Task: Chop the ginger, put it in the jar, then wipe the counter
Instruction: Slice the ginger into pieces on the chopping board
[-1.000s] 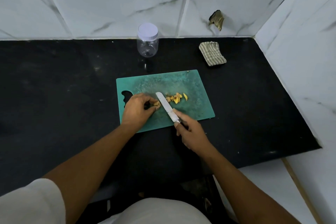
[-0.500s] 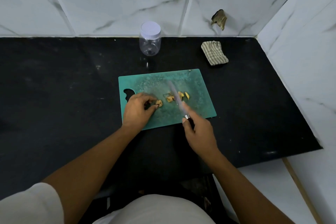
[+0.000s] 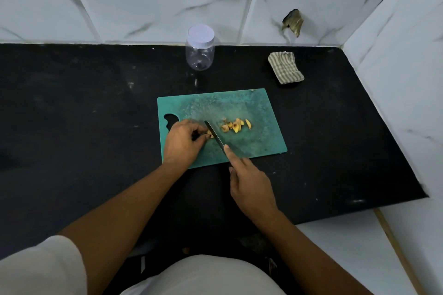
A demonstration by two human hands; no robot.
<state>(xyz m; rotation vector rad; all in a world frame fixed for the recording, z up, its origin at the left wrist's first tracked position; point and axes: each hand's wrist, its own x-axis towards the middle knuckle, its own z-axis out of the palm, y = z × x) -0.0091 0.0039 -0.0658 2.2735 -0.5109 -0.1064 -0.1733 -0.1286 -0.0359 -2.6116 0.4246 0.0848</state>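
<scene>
Ginger stub [image 3: 210, 134] between left hand [image 3: 183, 142] and knife [image 3: 217, 139] in right hand [image 3: 249, 182]

Two hands are being counted: the left hand [image 3: 182, 143] and the right hand [image 3: 251, 189]. One knife [image 3: 214, 136], one cutting board [image 3: 239, 105], one jar [image 3: 200, 52] and one folded cloth [image 3: 285, 68] are being shown on one table [image 3: 72, 103]. Roughly six ginger slices [image 3: 236, 125] are being seen, plus one ginger piece [image 3: 210, 134]
</scene>
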